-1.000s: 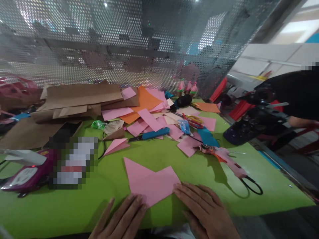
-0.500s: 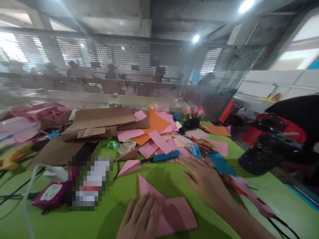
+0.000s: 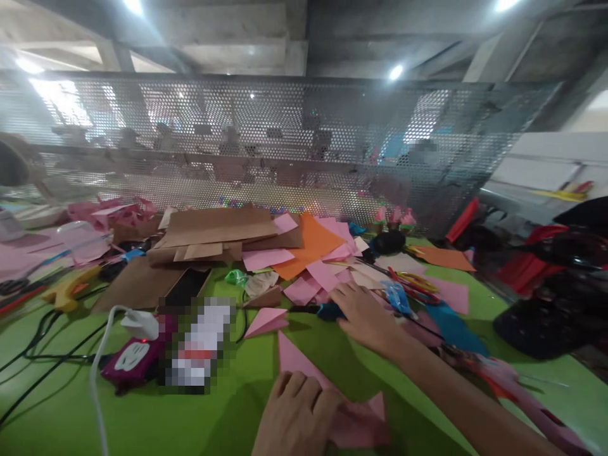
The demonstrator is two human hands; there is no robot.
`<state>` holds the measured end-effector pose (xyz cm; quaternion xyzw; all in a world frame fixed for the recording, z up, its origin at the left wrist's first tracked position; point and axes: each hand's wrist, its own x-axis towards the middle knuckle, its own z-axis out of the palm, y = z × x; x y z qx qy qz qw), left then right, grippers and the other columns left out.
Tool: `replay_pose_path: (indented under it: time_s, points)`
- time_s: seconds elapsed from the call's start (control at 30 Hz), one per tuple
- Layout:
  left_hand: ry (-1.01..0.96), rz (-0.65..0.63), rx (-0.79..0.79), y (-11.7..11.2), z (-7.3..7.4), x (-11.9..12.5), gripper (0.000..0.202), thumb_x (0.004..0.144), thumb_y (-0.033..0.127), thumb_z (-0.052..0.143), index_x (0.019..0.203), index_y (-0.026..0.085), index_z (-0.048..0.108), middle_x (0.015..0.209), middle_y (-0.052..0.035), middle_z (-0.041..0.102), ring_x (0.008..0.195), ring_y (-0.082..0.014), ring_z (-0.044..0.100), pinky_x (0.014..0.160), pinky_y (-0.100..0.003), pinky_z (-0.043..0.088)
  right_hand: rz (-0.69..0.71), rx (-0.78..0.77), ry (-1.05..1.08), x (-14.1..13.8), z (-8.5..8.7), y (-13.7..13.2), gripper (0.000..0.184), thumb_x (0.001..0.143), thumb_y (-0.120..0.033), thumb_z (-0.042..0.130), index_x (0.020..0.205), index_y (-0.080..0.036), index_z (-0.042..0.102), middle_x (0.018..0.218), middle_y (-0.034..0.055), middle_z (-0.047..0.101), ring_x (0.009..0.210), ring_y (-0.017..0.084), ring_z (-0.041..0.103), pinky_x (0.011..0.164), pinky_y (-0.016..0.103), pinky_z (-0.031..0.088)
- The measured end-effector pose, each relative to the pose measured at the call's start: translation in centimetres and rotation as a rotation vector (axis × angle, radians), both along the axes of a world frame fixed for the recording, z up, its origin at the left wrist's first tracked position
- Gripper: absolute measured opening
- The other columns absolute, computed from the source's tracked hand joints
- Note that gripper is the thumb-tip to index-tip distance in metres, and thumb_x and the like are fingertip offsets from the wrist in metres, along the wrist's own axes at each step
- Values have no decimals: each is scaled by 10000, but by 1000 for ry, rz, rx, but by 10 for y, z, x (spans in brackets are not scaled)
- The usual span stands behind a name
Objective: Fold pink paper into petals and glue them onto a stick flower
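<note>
Head view shows a matte lime-green mat [image 3: 228, 405] littered with craft paper. The left hand [image 3: 297, 415] lies near the bottom edge, its fingers loosely extended and gripping nothing, pressing down on a pink paper [image 3: 304, 361]. That sheet is thin and smooth, folded into sharp triangles. One long point juts up and to the left past the knuckles, and a smaller tip shows to the right of the hand.

The right hand [image 3: 363, 313] reaches farther out over the mat, its fingers draped over the blue handle of a cutter [image 3: 327, 310]. From here I cannot tell whether they have closed on it. The cutter lies at the near edge of the paper heap, well apart from the folded sheet.

Just left of the cutter sits a small pink dart [image 3: 266, 320], creased to a point. Behind it are flat brown card [image 3: 213, 228], an orange sheet [image 3: 311, 244] and loose pink squares. Scissors [image 3: 413, 285] with red and yellow handles lie to the right of the reaching hand. A white cable [image 3: 97, 373] curls over the mat at left, and a perforated metal screen [image 3: 285, 139] closes off the back.
</note>
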<state>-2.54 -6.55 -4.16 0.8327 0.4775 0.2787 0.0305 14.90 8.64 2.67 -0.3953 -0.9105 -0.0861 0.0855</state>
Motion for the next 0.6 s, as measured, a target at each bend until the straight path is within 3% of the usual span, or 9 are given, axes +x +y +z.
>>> replay_pose_path:
  time_s: [0.13, 0.27, 0.4, 0.5, 0.6]
  points:
    - [12, 19, 48, -4, 1, -5, 204, 769, 173, 677, 929, 278, 606, 822, 40, 673, 794, -185, 604, 769, -339, 448, -23, -9, 49, 2, 5, -10, 224, 773, -43, 580, 897, -212, 658, 894, 50, 705, 929, 260, 598, 832, 406, 392]
    - [-27, 74, 71, -15, -3, -8, 214, 773, 84, 623, 868, 271, 581, 796, 57, 665, 792, -172, 604, 853, -344, 430, -73, -16, 130, 13, 21, -27, 181, 865, -136, 572, 987, -232, 665, 954, 58, 716, 954, 264, 617, 868, 444, 388]
    - [-78, 89, 8, -25, 0, -10, 258, 762, 27, 571, 865, 263, 585, 832, 46, 669, 808, -188, 609, 868, -378, 424, -6, -218, 351, 34, 37, -52, 279, 956, -267, 503, 1208, -272, 622, 1146, 50, 713, 1053, 239, 638, 918, 403, 462]
    - [-87, 103, -53, -30, 8, -13, 359, 790, 20, 550, 1036, 277, 602, 938, 29, 684, 884, -200, 621, 877, -395, 433, -44, -401, 438, 57, 40, -76, 357, 987, -323, 454, 1324, -310, 570, 1341, 41, 630, 1198, 246, 591, 996, 410, 466]
    - [-33, 93, -67, -34, 14, -16, 463, 863, 73, 535, 1276, 283, 535, 1062, -9, 693, 974, -207, 628, 921, -404, 444, -149, -480, 377, 83, 33, -99, 370, 994, -353, 447, 1344, -334, 564, 1385, 35, 597, 1266, 266, 548, 1046, 456, 437]
